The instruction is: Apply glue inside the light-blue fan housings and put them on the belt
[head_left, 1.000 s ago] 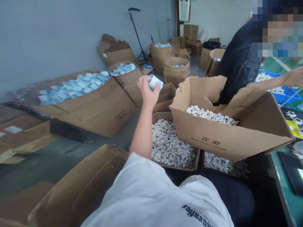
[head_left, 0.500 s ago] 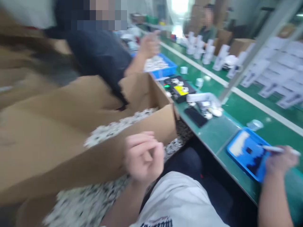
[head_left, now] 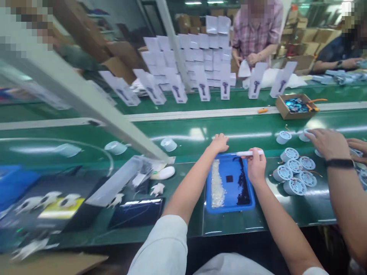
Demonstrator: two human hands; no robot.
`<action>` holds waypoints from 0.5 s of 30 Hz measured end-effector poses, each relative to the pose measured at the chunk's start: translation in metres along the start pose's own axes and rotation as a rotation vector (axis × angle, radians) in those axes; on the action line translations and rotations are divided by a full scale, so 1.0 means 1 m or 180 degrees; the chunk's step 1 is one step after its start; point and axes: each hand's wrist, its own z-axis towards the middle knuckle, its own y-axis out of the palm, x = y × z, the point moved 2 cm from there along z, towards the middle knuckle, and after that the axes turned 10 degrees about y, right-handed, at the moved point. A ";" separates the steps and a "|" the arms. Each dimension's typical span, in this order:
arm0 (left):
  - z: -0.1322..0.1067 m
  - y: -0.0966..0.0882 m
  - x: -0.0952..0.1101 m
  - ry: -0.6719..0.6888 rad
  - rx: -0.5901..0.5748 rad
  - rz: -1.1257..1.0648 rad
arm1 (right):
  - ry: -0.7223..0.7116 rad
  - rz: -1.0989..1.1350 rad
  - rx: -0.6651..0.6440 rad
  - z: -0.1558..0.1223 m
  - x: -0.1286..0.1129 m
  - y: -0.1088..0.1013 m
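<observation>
Slanting pale post (head_left: 109,110) over green worktop (head_left: 243,124); whitish rail (head_left: 206,114) running both sides of post; strip lights (head_left: 193,3) lit beyond post, rightward; cartons (head_left: 313,37) stacked farther right of post.

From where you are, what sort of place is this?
Probably an assembly workshop: matching white boxes line a green bench, round blue parts cluster at right, and a blue tray holds light and dark bits.
</observation>
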 end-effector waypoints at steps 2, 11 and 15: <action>0.009 0.005 -0.012 -0.0130 -0.0080 -0.0120 | 0.0113 0.0237 0.0438 0.001 0.009 -0.004; -0.005 -0.008 -0.003 -0.0715 0.0538 -0.1902 | 0.0141 0.1081 0.1021 -0.002 0.002 -0.011; -0.007 -0.004 0.018 -0.0643 0.0379 -0.2538 | -0.0342 0.0806 0.1086 -0.007 -0.006 -0.014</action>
